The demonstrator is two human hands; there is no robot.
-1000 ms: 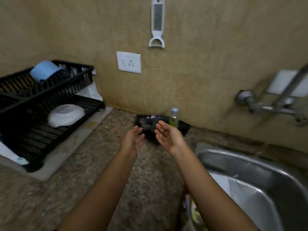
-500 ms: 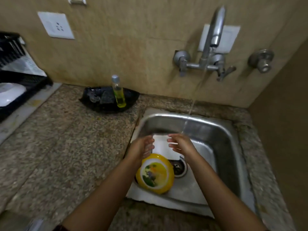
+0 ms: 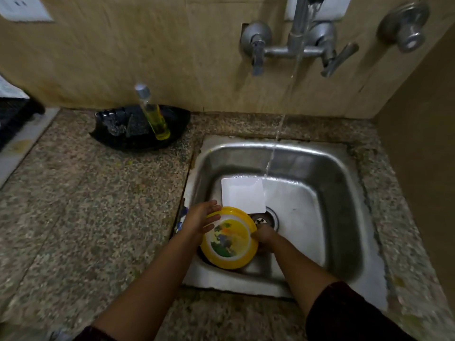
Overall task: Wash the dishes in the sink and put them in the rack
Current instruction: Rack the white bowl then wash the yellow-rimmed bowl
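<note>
Early stage, I judge. Desk (image 3: pixel 86 205) left of the sink (image 3: pixel 344 168) gives open room toward the rack (image 3: pixel 14 116) at its left edge. Two dishes left, both in the sink:
- White dish (image 3: pixel 242 195) lies flat at back-left.
- Plate (image 3: pixel 229 239) is tilted in the near-left corner.

Left grip (image 3: pixel 200 221) is released, flat on the plate's rim. Right grip (image 3: pixel 264 238) is at the opposite rim, fingers hidden, so I can't tell.

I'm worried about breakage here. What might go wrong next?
The yellow plate is tilted between the left hand, fingers flat on its rim, and the right hand at its edge; wet, it might slip onto the white square plate. The water stream lands by that plate's corner and may splash out.
</note>
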